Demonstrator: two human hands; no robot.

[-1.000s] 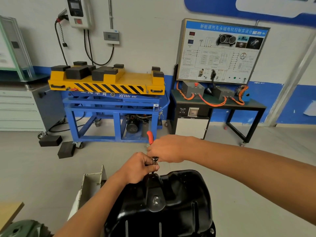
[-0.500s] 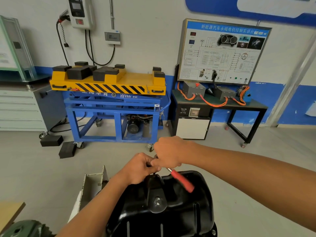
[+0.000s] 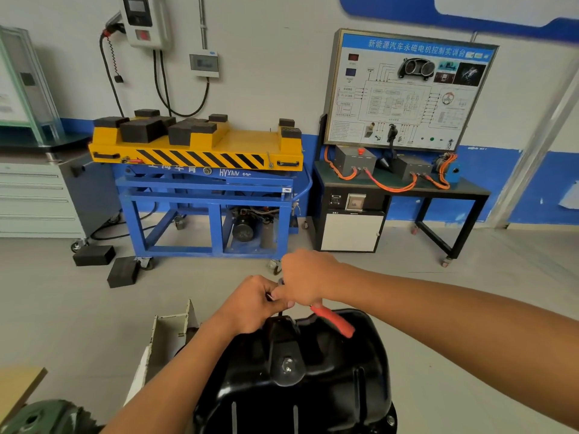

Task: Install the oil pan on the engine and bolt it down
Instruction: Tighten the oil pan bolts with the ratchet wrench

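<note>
While the left hand (image 3: pixel 250 305) curls its fingers round the extension (image 3: pixel 279 313) at the 12 o'clock rim of the pan (image 3: pixel 313 386), low at 6 o'clock, the right hand (image 3: pixel 308 277) grips the ratchet (image 3: pixel 333 322), red handle pointing to 4 o'clock. The bolt is hidden. A tilted extension could slip off or cross-thread it; a swing could knock the handle into the pan.

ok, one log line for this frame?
step: bolting far edge | oil pan: under both hands | left hand: pinches ratchet's socket end at pan edge | right hand: grips ratchet, red handle over pan
</note>
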